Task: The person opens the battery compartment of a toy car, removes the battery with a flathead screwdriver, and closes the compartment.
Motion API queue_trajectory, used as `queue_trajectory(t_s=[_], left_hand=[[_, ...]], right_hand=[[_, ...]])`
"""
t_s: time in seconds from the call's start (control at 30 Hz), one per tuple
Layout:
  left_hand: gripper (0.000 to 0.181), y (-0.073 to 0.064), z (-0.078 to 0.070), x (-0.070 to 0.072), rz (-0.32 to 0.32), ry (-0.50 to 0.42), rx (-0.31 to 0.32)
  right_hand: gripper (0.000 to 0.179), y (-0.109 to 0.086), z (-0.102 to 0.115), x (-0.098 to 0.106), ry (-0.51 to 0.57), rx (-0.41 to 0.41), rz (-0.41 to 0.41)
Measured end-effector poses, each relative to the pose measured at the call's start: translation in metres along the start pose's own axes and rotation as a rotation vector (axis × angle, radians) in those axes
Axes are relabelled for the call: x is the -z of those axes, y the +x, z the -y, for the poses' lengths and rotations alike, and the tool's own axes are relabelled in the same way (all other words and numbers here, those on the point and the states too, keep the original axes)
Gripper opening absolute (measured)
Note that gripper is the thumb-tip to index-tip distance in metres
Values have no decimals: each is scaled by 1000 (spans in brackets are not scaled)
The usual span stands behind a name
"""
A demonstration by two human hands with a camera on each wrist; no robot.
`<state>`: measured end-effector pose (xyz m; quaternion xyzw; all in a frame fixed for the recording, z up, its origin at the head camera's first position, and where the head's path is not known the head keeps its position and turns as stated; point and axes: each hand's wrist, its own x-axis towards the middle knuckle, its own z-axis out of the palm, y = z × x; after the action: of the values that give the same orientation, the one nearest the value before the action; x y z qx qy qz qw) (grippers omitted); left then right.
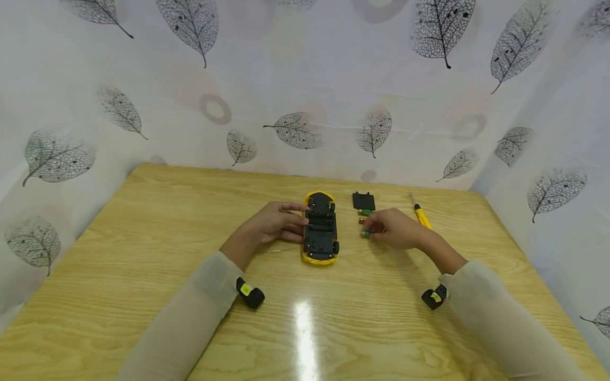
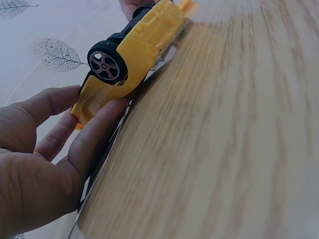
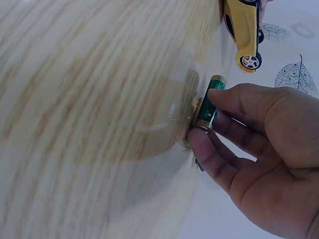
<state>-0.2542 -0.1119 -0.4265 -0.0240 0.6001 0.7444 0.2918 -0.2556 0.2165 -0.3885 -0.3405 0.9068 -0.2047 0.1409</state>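
A yellow toy car [image 1: 320, 260] lies upside down, its black underside up and its battery compartment [image 1: 320, 222] uncovered. My left hand [image 1: 278, 225] holds the car by its left side, fingertips over the edge and thumb lower down; the left wrist view shows them around the yellow body near a wheel [image 2: 107, 66]. To the right of the car, my right hand [image 1: 396, 228] pinches a green battery [image 3: 209, 107] with gold-coloured ends between thumb and fingers, low over the table. Another green battery [image 1: 367, 212] and a copper-coloured battery [image 1: 362, 220] lie just beyond that hand.
A black battery cover [image 1: 364, 201] lies behind the batteries. At the right, a yellow-handled screwdriver [image 1: 421, 216] is partly hidden behind my right hand. A thin metal rod [image 1: 281, 250] lies near my left hand. The wooden table [image 1: 190, 196] meets leaf-printed cloth at the back.
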Motion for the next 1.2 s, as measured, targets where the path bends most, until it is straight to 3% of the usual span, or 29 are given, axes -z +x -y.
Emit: queue_trajectory(t_s=[1.2], left_hand=[[44,1,2,1,-4,-1,-3]], right_hand=[[13,0,-6,-1,2,-3,-9]])
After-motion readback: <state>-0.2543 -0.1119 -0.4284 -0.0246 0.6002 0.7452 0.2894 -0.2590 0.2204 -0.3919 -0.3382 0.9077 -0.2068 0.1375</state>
